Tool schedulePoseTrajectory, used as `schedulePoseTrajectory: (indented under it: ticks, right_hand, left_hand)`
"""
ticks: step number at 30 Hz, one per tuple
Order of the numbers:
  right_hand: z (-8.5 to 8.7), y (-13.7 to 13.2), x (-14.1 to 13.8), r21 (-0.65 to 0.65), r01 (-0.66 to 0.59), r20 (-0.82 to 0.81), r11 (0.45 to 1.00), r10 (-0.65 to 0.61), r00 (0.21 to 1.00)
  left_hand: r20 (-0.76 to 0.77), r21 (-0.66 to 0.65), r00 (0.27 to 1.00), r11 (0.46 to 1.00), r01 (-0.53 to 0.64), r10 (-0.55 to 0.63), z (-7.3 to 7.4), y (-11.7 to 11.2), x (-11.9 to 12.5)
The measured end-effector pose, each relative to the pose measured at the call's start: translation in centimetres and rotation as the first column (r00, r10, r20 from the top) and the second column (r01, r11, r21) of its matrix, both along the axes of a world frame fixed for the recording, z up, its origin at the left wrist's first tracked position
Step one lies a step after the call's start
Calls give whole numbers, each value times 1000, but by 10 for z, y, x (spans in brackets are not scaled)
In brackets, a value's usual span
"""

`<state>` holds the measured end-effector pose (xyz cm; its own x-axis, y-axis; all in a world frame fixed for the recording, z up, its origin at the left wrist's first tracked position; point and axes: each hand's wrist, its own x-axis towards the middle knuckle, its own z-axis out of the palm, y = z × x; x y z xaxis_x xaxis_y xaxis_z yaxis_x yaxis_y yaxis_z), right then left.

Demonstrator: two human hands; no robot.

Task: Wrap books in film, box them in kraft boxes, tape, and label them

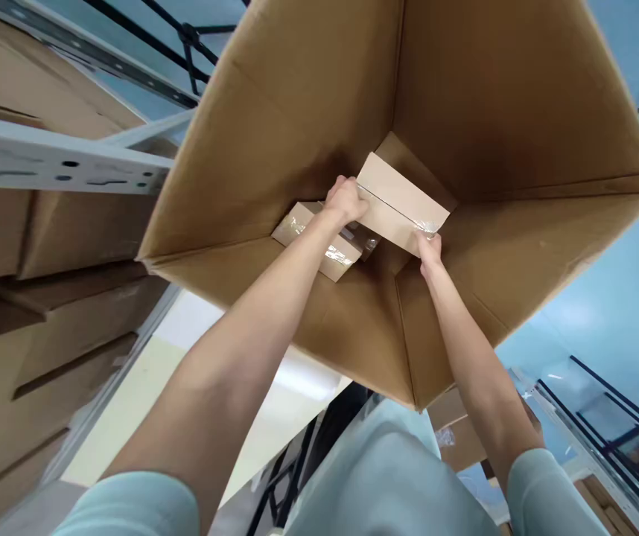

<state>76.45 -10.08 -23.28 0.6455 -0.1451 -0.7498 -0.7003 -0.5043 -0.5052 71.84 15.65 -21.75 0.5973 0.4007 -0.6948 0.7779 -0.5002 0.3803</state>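
Both arms reach deep into large carton point(297, 97): left hand point(346, 201) fingers curled over one end of small flat box point(395, 197), right hand point(429, 249) fingers pinching its taped opposite end, a two-ended grip holding it level, partly over taped packet point(319, 242) on the carton floor.

Small flat tan cardboard box point(395, 201), clear tape glinting at its near right corner, held tilted deep inside large open brown carton point(520, 97), just right of a second taped tan box point(319, 242).
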Motion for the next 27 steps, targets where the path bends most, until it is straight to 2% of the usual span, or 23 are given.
schedulePoseTrajectory:
  ticks: [6, 8, 11, 17, 20, 23, 25, 27]
  right_hand:
    - [-37, 10, -29, 35, 15, 10, 999, -16, 1000]
    - [-49, 13, -35, 38, 17, 7, 999, -17, 1000]
    - [-72, 21, -38, 26, 20, 14, 999, -20, 1000]
    - [-127, 35, -34, 25, 29, 14, 999, -29, 999]
    - [-143, 39, -36, 24, 40, 28, 999, -40, 999]
    - [-138, 43, -43, 11, 59, 48, 998, -60, 997]
    - [-121, 48, -47, -7, 83, 57, 997, -82, 995]
    - [-94, 53, -48, -24, 111, 64, 994, -109, 992]
  left_hand:
    - [-51, -17, 999, 1000, -19, 18, -12, 10, -4]
    - [-59, -36, 998, 999, -19, 17, -20, 14, -2]
    - [-60, -48, 998, 998, -33, 30, -45, 19, 3]
    - [-75, -44, 997, 999, -17, 13, -109, 33, 10]
    - [-50, -44, 999, 999, 6, -8, -125, 38, 9]
    - [59, -49, 998, 999, -3, 6, -121, 36, 7]
    - [115, -43, 993, 999, -29, 34, -107, 31, 7]
    - [135, -27, 989, 998, -50, 54, -85, 27, 6]
